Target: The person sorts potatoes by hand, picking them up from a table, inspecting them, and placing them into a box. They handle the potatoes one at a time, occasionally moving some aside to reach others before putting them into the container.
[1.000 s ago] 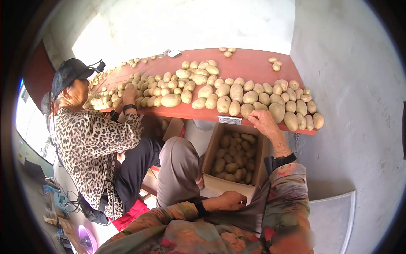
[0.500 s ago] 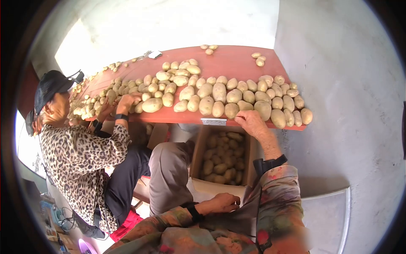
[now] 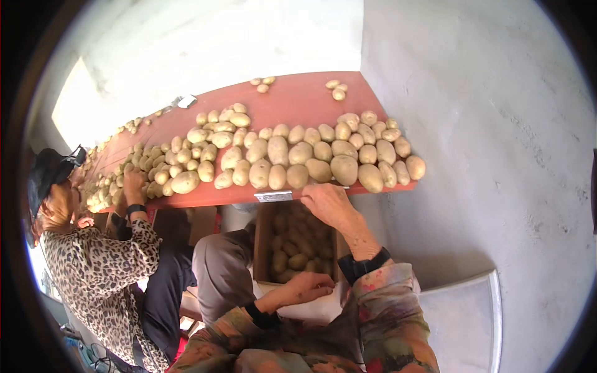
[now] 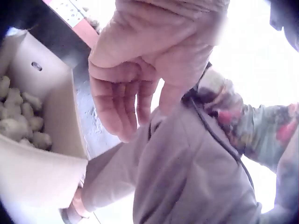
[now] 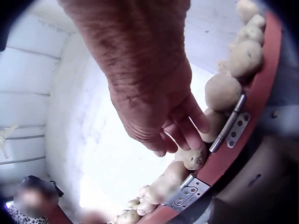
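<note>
I see my right hand [image 3: 328,202] up at the near edge of the red table [image 3: 298,102], and its fingers [image 5: 187,128] bend down to touch a small potato [image 5: 195,157] that sits right at the rim, next to a metal hinge [image 5: 230,125]. The fingers curl over the potato but do not wrap round it yet, so I think the hand is only reaching for it. Many more potatoes [image 3: 292,152] lie in rows just past that hand, I guess so each one is easy to see and pick. Right under the hand stands a cardboard box [image 3: 264,245] with potatoes inside, close to the edge so a potato can go straight down into it. My left hand [image 3: 308,287] is lower, near my lap, at the near flap of the box. From the wrist camera its fingers [image 4: 117,107] hang loose and bent and hold nothing. Far off to the left of both hands, another person [image 3: 93,267] in a spotted top sits at the same table with a hand [image 3: 132,185] up among the potatoes there.
</note>
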Action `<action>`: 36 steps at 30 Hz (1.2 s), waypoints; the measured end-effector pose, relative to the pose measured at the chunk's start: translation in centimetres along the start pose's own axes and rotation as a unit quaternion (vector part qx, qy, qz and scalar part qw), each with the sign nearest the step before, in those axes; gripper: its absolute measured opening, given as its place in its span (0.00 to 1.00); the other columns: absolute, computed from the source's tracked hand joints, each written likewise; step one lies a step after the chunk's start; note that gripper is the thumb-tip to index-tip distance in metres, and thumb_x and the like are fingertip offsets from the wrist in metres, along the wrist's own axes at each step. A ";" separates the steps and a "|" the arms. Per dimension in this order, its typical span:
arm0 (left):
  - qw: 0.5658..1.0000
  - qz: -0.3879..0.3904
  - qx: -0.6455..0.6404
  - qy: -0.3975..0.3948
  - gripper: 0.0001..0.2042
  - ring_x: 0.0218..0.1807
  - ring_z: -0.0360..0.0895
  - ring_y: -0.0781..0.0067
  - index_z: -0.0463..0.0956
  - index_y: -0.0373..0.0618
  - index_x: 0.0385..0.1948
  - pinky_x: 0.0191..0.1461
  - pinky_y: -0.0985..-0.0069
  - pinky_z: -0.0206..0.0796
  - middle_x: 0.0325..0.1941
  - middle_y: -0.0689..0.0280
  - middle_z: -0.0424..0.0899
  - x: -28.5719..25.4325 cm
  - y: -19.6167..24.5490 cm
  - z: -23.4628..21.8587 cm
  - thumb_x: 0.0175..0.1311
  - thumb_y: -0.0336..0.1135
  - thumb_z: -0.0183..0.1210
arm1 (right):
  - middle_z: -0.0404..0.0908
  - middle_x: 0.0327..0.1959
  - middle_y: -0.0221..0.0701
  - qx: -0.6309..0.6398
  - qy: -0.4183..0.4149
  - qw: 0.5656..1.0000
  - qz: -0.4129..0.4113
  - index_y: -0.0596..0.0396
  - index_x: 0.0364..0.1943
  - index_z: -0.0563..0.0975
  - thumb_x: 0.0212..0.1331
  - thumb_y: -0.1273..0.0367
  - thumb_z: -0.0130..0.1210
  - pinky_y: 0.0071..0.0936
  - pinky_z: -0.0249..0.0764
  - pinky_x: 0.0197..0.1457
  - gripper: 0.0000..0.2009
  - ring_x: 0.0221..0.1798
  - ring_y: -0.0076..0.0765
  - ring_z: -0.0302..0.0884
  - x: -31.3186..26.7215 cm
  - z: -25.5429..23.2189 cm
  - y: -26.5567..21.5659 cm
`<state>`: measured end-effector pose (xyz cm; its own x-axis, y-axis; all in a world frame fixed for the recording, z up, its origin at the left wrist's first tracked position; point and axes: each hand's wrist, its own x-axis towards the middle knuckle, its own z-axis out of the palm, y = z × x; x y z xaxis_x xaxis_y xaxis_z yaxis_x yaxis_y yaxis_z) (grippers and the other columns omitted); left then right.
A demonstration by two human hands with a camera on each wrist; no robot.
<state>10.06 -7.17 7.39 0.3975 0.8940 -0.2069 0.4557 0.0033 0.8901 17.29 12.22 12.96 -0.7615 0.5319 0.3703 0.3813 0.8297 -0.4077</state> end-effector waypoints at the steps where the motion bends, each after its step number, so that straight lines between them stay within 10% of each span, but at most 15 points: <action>1: 1.000 -0.006 -0.004 0.014 0.14 0.42 0.82 0.64 0.78 0.38 0.46 0.49 0.69 0.71 0.39 0.56 0.84 -0.1 0.7 -1.7 0.67 0.38 0.55 | 0.83 0.30 0.42 0.010 0.004 1.000 0.002 0.55 0.33 0.80 0.59 0.64 0.57 0.45 0.77 0.41 0.09 0.37 0.49 0.83 0.1 -0.1 -0.2; 7: 0.967 0.009 -0.125 0.221 0.09 0.36 0.79 0.71 0.79 0.39 0.41 0.43 0.73 0.72 0.33 0.63 0.83 0.8 2.3 -11.5 0.64 0.33 0.59 | 0.83 0.31 0.41 0.033 0.018 0.999 0.023 0.54 0.34 0.81 0.58 0.64 0.58 0.47 0.75 0.43 0.08 0.38 0.52 0.81 0.4 -0.3 -0.1; 9: 0.928 0.099 0.032 0.358 0.10 0.36 0.81 0.67 0.79 0.39 0.41 0.41 0.72 0.72 0.36 0.60 0.84 1.8 0.0 -14.7 0.63 0.34 0.60 | 0.83 0.31 0.41 0.023 0.010 0.999 0.027 0.53 0.34 0.81 0.59 0.64 0.58 0.47 0.75 0.43 0.08 0.39 0.52 0.81 0.5 -0.1 0.1; 11: 0.877 -0.009 0.126 0.464 0.10 0.37 0.82 0.60 0.80 0.39 0.40 0.42 0.70 0.72 0.38 0.56 0.84 1.9 -0.6 -17.3 0.62 0.35 0.61 | 0.83 0.31 0.40 0.003 -0.008 0.999 0.034 0.53 0.34 0.81 0.59 0.64 0.58 0.46 0.75 0.43 0.08 0.39 0.51 0.81 0.7 0.1 0.1; 15: 0.791 -0.008 0.351 0.502 0.16 0.51 0.76 0.52 0.78 0.44 0.46 0.53 0.62 0.69 0.45 0.55 0.80 1.9 -1.3 -20.4 0.55 0.34 0.65 | 0.82 0.29 0.39 -0.004 0.013 1.000 0.012 0.56 0.31 0.79 0.59 0.66 0.59 0.46 0.75 0.41 0.08 0.36 0.50 0.82 1.2 -0.2 0.3; 25: 0.844 0.004 0.442 0.303 0.33 0.63 0.65 0.47 0.68 0.44 0.60 0.68 0.55 0.55 0.58 0.54 0.71 5.5 -1.5 -19.4 0.53 0.48 0.68 | 0.83 0.30 0.39 -0.033 0.021 0.999 0.024 0.56 0.32 0.79 0.59 0.66 0.58 0.45 0.75 0.41 0.08 0.36 0.48 0.82 1.8 0.2 0.8; 36: 0.801 0.017 0.501 0.329 0.37 0.60 0.69 0.50 0.69 0.44 0.60 0.69 0.49 0.51 0.50 0.55 0.77 10.4 -3.5 -18.3 0.50 0.56 0.67 | 0.82 0.29 0.42 -0.058 0.001 0.997 0.052 0.57 0.32 0.80 0.58 0.66 0.59 0.46 0.75 0.42 0.08 0.37 0.52 0.81 1.8 0.4 1.3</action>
<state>-1.99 10.28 9.52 0.0686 0.9296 0.3622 0.9943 -0.0932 0.0510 16.20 14.21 12.76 -0.7134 0.6169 0.3325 0.5164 0.7835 -0.3457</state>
